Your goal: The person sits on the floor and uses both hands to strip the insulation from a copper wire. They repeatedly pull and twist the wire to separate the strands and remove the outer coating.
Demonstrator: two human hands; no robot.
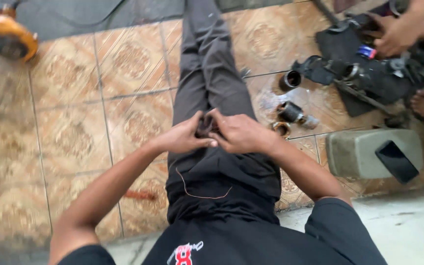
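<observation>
I sit on a tiled floor with one leg in dark grey trousers (207, 68) stretched out ahead. Over my lap, my left hand (182, 137) and my right hand (241, 131) meet and together pinch a small dark part (205, 125). Fingers hide most of the part, so its shape is unclear. A thin copper-coloured wire (192, 191) loops across my black shirt below the hands.
Several short metal cylinders (290, 112) lie on the tiles to the right of my leg. Another person's hand (393, 32) works on dark greasy machine parts (364, 68) at upper right. A grey block (354, 152) carries a black phone (396, 161). An orange object (3, 37) sits upper left.
</observation>
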